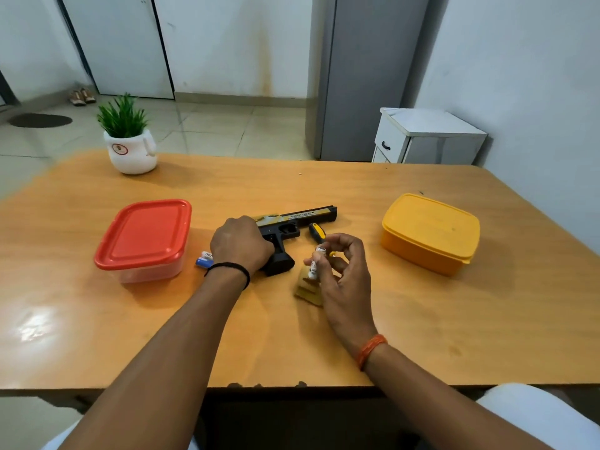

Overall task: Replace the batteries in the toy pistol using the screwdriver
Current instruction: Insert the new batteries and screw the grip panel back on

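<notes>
Head view looks down on the toy pistol (293,222), black with a yellow-gold slide, lying on its side near the middle of the tabletop (227,183), barrel pointing right and grip toward the person. The left hand (240,243) covers the rear of the pistol, fingers curled over it where the grip meets the slide. The right hand (337,271) is raised just right of the grip, its fingertips pinching a small white battery (314,266) held roughly upright. Beneath that hand a tan, flat piece of plastic (306,289) lies on the wood; what it is cannot be made out for certain. The screwdriver (316,232), with a black and yellow handle, lies just below the barrel, partly hidden by the right hand. Two more batteries (204,258), one white and one blue, lie side by side just left of the left wrist.

A clear container with a red lid (146,235) sits closed at the left; nothing can be made out through its walls. A yellow container (430,233) sits closed at the right, well apart from the pistol, contents hidden.

At the far left corner of the orange wooden tabletop stands a white pot with a green plant (128,138). Beyond are a tiled floor, pale walls, a grey cabinet (363,76) and a small white bedside unit (425,136).
</notes>
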